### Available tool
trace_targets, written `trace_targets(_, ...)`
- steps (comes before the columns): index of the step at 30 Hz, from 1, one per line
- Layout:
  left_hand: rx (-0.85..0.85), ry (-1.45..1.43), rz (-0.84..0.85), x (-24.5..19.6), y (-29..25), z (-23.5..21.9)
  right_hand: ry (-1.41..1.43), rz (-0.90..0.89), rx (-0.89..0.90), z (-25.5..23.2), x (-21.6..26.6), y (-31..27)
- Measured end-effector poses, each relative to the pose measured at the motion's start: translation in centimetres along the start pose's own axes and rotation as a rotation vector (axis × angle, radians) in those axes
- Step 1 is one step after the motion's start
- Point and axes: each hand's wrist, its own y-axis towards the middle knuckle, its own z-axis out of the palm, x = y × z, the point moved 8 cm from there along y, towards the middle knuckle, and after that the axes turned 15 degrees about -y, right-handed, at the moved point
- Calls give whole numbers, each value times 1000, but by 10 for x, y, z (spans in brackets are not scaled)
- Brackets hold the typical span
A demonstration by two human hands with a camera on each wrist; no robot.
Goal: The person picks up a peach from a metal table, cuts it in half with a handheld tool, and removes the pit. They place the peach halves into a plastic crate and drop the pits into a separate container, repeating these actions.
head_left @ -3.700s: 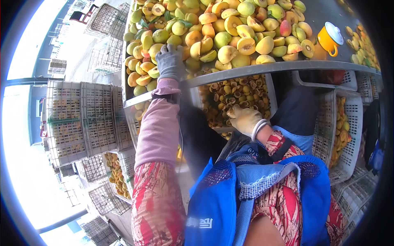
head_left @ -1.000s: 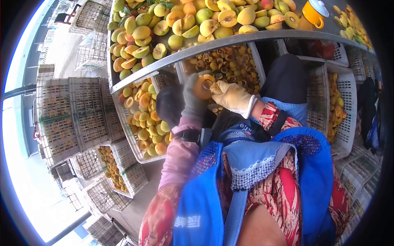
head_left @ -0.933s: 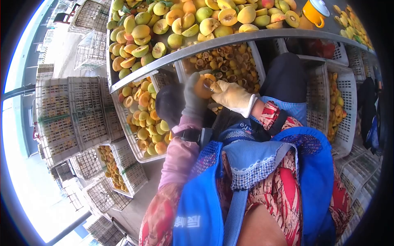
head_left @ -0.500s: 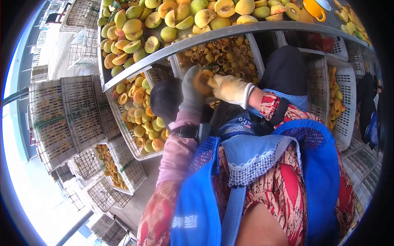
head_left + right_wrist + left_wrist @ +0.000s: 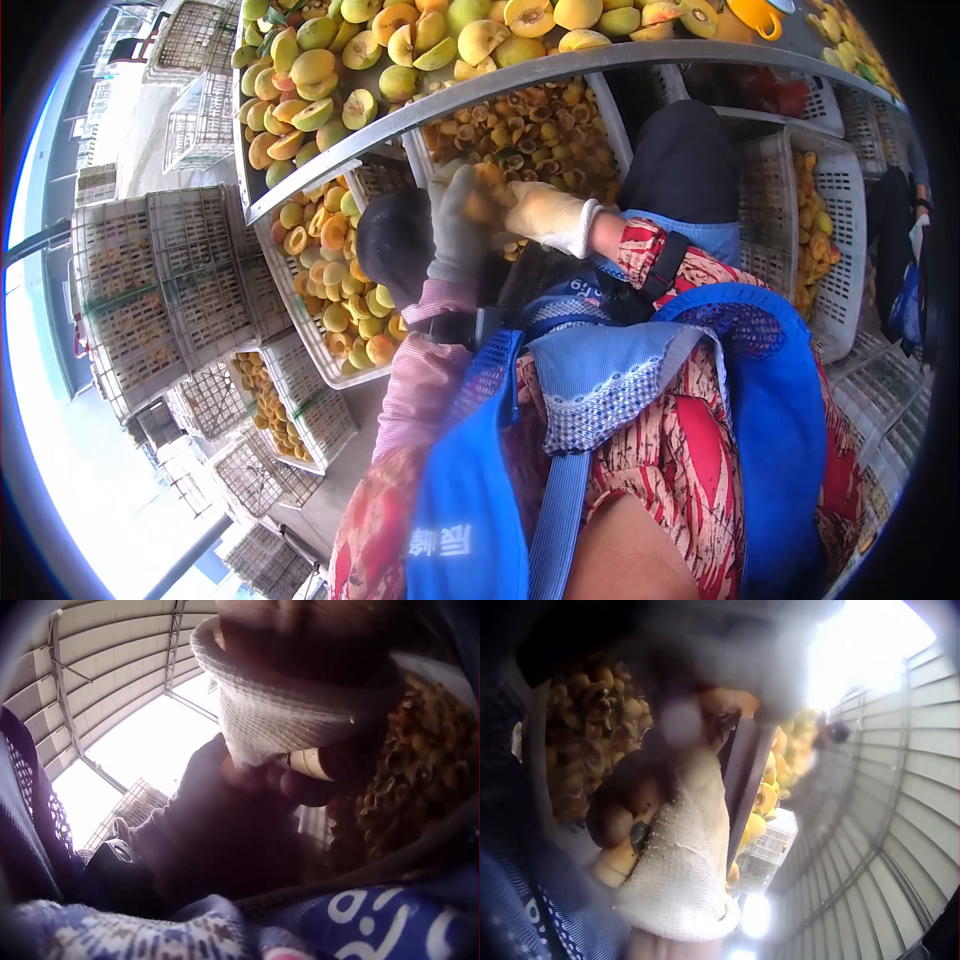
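My left hand (image 5: 455,225), in a grey glove, grips an orange-yellow peach half (image 5: 490,190) above a crate of cut-out scraps. Against the fruit's right side is my right hand (image 5: 548,215), in a cream glove with its fingers curled. It grips a tool with a pale, wooden-looking handle (image 5: 309,763), seen in the right wrist view; the tool's working end is hidden. The left wrist view shows the cream glove (image 5: 686,862) close up, with the fruit side dark and blurred.
A metal table edge (image 5: 425,107) runs above the hands, with many peach halves (image 5: 314,67) behind it. The scrap crate (image 5: 612,125) stands below. At left is a crate (image 5: 365,377) of peach halves, then stacked crates (image 5: 140,290). A yellow mug (image 5: 757,15) stands upper right.
My left hand has come back from the fruit pile on the table with a peach half and met my right hand. Over the last second both hands shifted slightly and the right wrist turned.
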Motion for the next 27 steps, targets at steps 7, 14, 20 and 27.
trace_targets(7, -8, 455, 326, -4, 20, -26, 466, 266, 234, -2, -4, -10)
trace_targets(14, -121, 378, 124, -14, -4, 20, 1113, 271, 465, 11, 1, -28)
trace_targets(20, 45, 395, 236, -21, -1, 29, 1537, 202, 572, -4, 25, -41)
trace_targets(27, 123, 387, 289, -25, -6, 38, 1723, 264, 579, -14, 38, -50)
